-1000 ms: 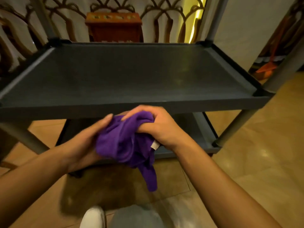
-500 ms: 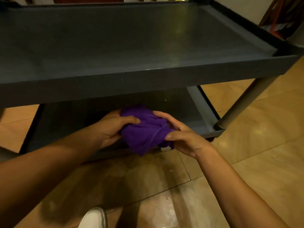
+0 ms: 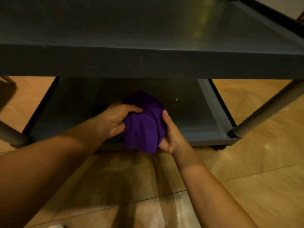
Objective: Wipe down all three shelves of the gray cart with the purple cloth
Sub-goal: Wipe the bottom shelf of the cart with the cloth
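Nearest the person lies the tan, glossy tiled floor (image 3: 246,186), with both bare forearms reaching out over it toward the cart. The left hand (image 3: 113,120) cups the bunched purple fabric cloth (image 3: 143,124) from its left side, thumb laid over the top and the other fingers curled in behind, out of sight. The right hand (image 3: 171,135) clasps the same wad from the right and underneath, its fingers (image 3: 165,115) pressed together against the fabric. The cloth is in the air at the front lip of the dark gray plastic lower shelf (image 3: 205,137); whether it touches that lip cannot be told.

The step looks to be gathering the cloth into a pad before wiping this low shelf. To do it well, I'd fold the loose ends in so one flat face is presented, then hand it to a single palm and press down with spread fingers. Start at the far corners and draw strokes forward, overlapping, since the broad gray upper shelf (image 3: 148,63) overhangs and shades the back. A gray metal leg post (image 3: 266,111) stands at the right corner; work the cloth round its base and along the raised rim.
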A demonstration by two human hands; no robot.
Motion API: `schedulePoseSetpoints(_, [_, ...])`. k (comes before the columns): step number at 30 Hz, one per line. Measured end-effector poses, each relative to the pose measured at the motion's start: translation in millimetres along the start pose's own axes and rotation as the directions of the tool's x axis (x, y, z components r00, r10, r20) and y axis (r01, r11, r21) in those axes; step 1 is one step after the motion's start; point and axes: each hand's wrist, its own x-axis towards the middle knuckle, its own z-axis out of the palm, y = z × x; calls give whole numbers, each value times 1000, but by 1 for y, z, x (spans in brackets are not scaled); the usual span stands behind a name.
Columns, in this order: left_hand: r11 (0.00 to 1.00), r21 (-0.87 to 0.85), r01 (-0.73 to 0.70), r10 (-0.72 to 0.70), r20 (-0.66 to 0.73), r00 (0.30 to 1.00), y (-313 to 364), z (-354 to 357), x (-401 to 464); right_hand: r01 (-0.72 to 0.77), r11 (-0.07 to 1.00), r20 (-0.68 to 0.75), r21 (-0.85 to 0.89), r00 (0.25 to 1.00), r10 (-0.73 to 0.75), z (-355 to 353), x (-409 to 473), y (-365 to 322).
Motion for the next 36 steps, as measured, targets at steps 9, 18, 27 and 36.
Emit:
schedulePoseSetpoints(9, [452, 889, -74, 255, -50, 966, 21, -43, 17, 41, 863, -337, -504, 910, -240, 19, 31, -19])
schedulePoseSetpoints(18, [-33, 997, 66, 539, -38, 842, -34, -179, -4, -445, 22, -262, -895, 485, -835, -57, 24, -121])
schedulePoseSetpoints(27, [-5, 958, 287, 274, -275, 921, -38, -252, -34, -634, -311, -259, -708, 643, -720, -129, -21, -86])
schedulePoseSetpoints(36, [-193, 931, 309, 494, -180, 851, -70, -260, -34, -700, -358, -285, -618, 624, -728, -140, -5, -89])
